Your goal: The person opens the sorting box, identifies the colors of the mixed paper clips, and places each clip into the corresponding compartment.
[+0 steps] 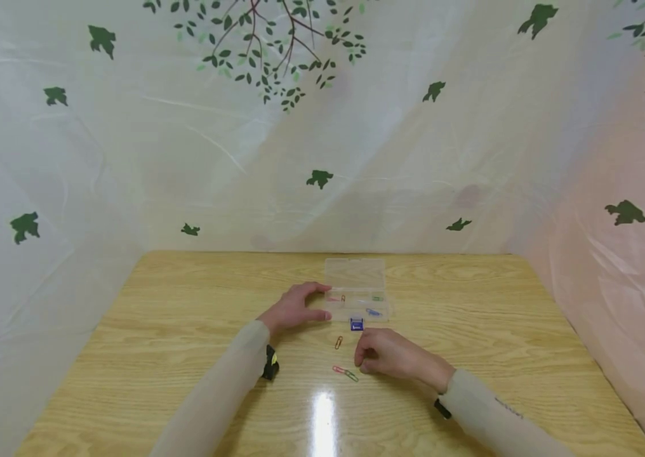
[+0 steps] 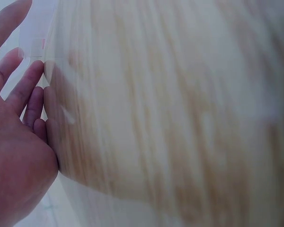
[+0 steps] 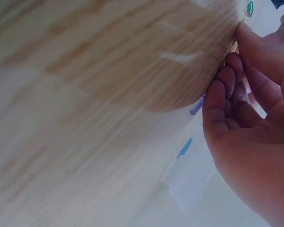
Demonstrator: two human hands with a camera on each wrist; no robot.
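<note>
The left hand lies open, fingers straight against the clear box at frame centre. The right hand curls loosely below it, apparently empty, beside the paper clips on the bench. Thin clips could slip from fingertips; the light box could slide.

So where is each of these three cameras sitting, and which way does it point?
Head: worn high, facing forward and down at the wooden table, clear plastic box, both hands and sleeves.
Left wrist: close over the left hand, whose straight fingers touch the box.
Right wrist: close by the right hand, fingers curled.
Head and left wrist views share the left hand and the box.
</note>
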